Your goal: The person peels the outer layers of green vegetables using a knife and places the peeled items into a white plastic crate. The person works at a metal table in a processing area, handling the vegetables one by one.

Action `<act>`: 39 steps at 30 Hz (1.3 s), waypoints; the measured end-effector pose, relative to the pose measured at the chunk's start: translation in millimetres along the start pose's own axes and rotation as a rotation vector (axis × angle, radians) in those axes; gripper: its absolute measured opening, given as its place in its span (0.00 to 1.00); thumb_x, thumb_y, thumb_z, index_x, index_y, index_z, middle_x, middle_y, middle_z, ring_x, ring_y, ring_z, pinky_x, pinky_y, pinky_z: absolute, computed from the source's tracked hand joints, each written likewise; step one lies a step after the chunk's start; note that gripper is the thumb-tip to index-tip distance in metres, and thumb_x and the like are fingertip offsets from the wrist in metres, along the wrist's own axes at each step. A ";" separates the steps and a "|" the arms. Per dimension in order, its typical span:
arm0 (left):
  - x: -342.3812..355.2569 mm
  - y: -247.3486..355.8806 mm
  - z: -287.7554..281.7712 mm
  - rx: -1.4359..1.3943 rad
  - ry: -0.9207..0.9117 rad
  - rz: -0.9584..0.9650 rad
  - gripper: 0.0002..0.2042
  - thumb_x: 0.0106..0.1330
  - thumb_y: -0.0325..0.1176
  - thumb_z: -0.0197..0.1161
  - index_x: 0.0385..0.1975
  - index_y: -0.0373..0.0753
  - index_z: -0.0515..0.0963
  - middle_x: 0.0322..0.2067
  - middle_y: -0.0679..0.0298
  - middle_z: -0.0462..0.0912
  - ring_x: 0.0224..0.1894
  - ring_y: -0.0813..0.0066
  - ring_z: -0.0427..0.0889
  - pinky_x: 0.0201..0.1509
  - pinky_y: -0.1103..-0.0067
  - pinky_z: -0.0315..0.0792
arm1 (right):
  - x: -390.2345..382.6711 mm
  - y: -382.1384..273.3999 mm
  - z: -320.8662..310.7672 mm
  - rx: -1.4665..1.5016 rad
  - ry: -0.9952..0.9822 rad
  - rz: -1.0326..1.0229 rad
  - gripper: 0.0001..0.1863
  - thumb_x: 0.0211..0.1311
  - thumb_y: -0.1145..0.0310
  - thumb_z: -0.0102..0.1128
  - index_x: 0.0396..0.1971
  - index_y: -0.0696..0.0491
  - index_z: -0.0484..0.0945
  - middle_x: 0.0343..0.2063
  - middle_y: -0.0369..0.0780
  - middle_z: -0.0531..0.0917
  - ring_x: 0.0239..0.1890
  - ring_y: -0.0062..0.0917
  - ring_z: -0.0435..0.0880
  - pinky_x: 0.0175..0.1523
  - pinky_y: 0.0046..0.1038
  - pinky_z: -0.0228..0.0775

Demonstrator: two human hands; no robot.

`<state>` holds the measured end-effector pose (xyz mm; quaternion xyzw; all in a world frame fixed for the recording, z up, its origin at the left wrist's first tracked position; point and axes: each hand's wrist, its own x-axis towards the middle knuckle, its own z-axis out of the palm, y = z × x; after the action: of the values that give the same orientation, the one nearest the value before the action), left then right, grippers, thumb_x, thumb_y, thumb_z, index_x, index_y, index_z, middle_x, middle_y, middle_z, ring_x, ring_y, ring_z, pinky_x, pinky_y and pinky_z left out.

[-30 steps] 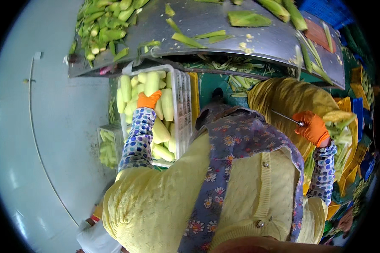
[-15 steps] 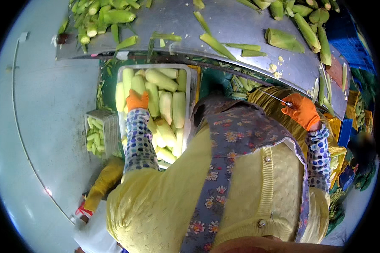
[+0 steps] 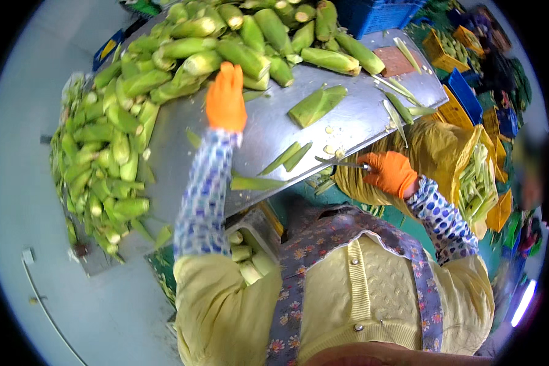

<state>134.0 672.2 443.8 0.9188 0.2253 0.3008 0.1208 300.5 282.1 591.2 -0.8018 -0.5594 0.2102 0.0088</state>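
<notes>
Stretched forward over the metal table [image 3: 183, 131], my left hand [image 3: 226, 104] wears an orange glove, and its fingers are extended with nothing held. Its fingertips reach the edge of a heap of green husked corn ears [image 3: 241, 56]; whether they touch an ear I cannot tell. My right hand [image 3: 389, 173], in an orange glove too, is closed around the handle of a knife [image 3: 343, 163]. The thin blade points left along the table's near edge. A cut piece of green husk [image 3: 317, 105] lies on the table between the two hands.
Below my left arm stands a crate of trimmed corn [image 3: 244, 256], partly hidden. A yellow sack [image 3: 430, 149] with husk scraps hangs near my right hand. At the back are a blue crate [image 3: 372, 15] and a brown block [image 3: 398, 61]. Loose husk strips [image 3: 283, 157] lie near the edge.
My left hand has left the pale corn in the crate and now reaches forward to the green heap. The view has turned rightward. My right hand still holds the knife.
</notes>
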 end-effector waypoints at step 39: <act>-37.8 448.8 -20.1 -2.112 -0.857 -0.714 0.32 0.71 0.54 0.60 0.63 0.32 0.71 0.46 0.46 0.84 0.40 0.59 0.87 0.41 0.68 0.84 | -172.5 192.5 -27.1 0.782 1.040 0.075 0.25 0.78 0.63 0.55 0.71 0.53 0.71 0.32 0.35 0.87 0.33 0.18 0.84 0.42 0.24 0.78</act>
<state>247.9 265.4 601.3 0.2763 0.0505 -0.0443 0.9587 432.5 60.7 624.4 -0.7556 -0.3361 -0.0170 0.5620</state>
